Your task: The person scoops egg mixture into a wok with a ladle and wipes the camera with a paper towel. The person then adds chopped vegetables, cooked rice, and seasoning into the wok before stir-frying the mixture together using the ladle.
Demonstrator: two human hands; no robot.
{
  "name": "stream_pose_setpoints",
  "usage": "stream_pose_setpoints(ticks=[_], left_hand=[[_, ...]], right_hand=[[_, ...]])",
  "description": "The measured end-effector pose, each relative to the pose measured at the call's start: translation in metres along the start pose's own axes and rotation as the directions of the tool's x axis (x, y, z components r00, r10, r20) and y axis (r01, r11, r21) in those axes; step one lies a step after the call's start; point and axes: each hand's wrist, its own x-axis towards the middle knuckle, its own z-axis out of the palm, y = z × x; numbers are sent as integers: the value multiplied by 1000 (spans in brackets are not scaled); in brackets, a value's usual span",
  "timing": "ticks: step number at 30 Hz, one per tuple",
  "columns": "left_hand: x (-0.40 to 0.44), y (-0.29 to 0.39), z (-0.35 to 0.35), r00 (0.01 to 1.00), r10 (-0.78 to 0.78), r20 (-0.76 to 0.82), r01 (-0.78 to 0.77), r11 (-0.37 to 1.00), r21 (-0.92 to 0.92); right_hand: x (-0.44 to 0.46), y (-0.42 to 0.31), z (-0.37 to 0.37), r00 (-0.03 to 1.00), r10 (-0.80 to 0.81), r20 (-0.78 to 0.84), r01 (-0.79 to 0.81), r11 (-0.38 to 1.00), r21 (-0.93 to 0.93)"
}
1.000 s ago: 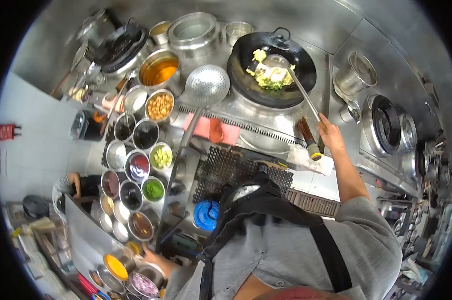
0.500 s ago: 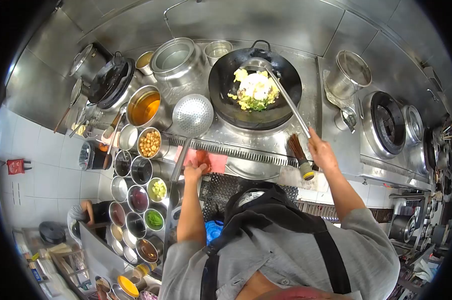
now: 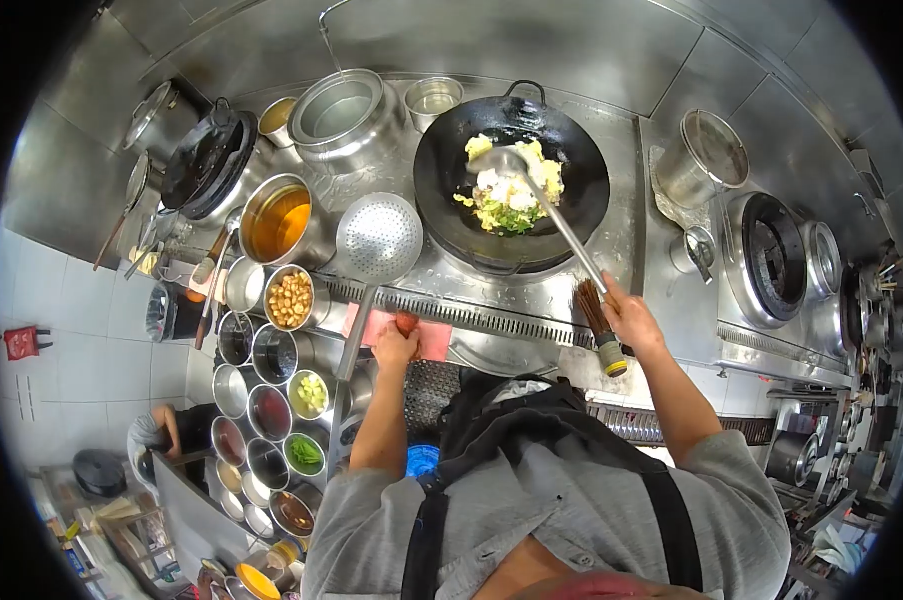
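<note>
My right hand [image 3: 633, 318] grips the handle of a long metal ladle [image 3: 563, 228], whose bowl rests in the food in a black wok [image 3: 581, 150]. Inside the wok lie yellow scrambled egg [image 3: 548, 172], a white mound partly under the ladle, and chopped greens [image 3: 511, 218]. My left hand [image 3: 396, 345] is closed over a bunched dark red cloth [image 3: 406, 322] that lies on a flat pink cloth [image 3: 435, 340] at the stove's front edge. Its fingertips are partly hidden. A perforated skimmer [image 3: 379, 240] rests beside the wok, its handle running past my left hand.
Left of me stand several metal pots of ingredients, among them browned cubes [image 3: 290, 300], cut green pieces [image 3: 312, 394] and an orange liquid [image 3: 281, 222]. A bristle brush [image 3: 599, 330] lies by my right hand. A person [image 3: 156, 435] is at the far left.
The ladle bowl has come down from the wok's far side into the food, and my right hand has drawn nearer to me. My left fingers have closed around the dark red cloth.
</note>
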Motion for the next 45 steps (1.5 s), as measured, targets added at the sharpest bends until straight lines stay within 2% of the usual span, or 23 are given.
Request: stream_pose_setpoints(ticks=[1,3,4,5,6,8,11,14,15,16,18,22,26,27,30,32,35,36,38,40,42,43,45], left_hand=[[9,-9,7,999,41,36,-40,999,-28],[24,-26,9,994,85,62,-81,995,-62],[26,-28,3,993,85,77,-44,905,-422],[26,-30,-3,991,95,97,4,696,-718],[29,-29,-7,989,104,102,2,694,-720],[13,3,-59,924,252,288,285,49,-957],[14,56,-75,929,221,297,296,41,-954],[16,112,-74,893,224,391,345,217,-913],[25,118,-61,830,348,436,399,176,-900],[9,145,-80,864,204,461,427,190,-884],[13,168,-70,815,182,550,526,165,-834],[33,194,-42,723,304,621,521,350,-778],[45,208,-14,712,305,632,581,249,-775],[40,214,-17,777,228,587,564,161,-809],[32,199,-12,812,143,565,567,37,-823],[-8,175,-35,873,277,402,440,-91,-893],[-80,161,-111,834,170,525,510,125,-851],[-74,160,-103,835,149,530,515,130,-848],[-28,174,-73,876,280,393,421,-47,-906],[-2,174,-48,838,291,462,485,-8,-874],[11,162,-13,805,346,483,499,46,-865],[-4,138,7,795,478,373,444,-39,-895],[-64,120,-13,808,272,523,523,78,-849]], right_hand=[[0,3,7,998,37,41,-33,995,-94],[-2,-9,0,1000,28,14,-28,998,-51],[-1,-15,-5,1000,21,-10,-21,1000,-4],[-1,-18,-5,1000,27,-12,-27,1000,-6],[-1,-20,-8,998,32,-47,-32,999,10],[2,-26,-2,997,43,-70,-42,999,19],[31,-40,33,992,126,-23,-128,969,-210],[28,-62,38,997,72,21,-69,988,-137],[22,-47,44,998,-65,8,65,985,-162],[8,-46,39,998,-54,12,55,987,-153],[-32,-52,19,994,-84,70,91,991,-101],[-93,-14,-12,996,-57,65,60,997,-38],[-94,10,-12,994,-22,-108,9,993,-121],[-93,8,-15,990,-55,-128,37,989,-143],[-124,-23,-44,996,-22,-84,5,981,-192],[-164,-49,-82,1000,16,-17,-19,981,-192],[-187,-49,-110,996,53,71,-48,996,-70],[-182,-45,-107,991,73,114,-68,997,-43],[-138,-43,-87,983,124,138,-119,992,-43],[-93,-10,-44,995,-99,-5,99,992,-80],[-68,-9,-7,992,-80,-98,56,971,-231],[-68,-24,-4,992,-54,-113,24,966,-256],[-84,-42,-11,987,-58,-149,15,961,-276]])
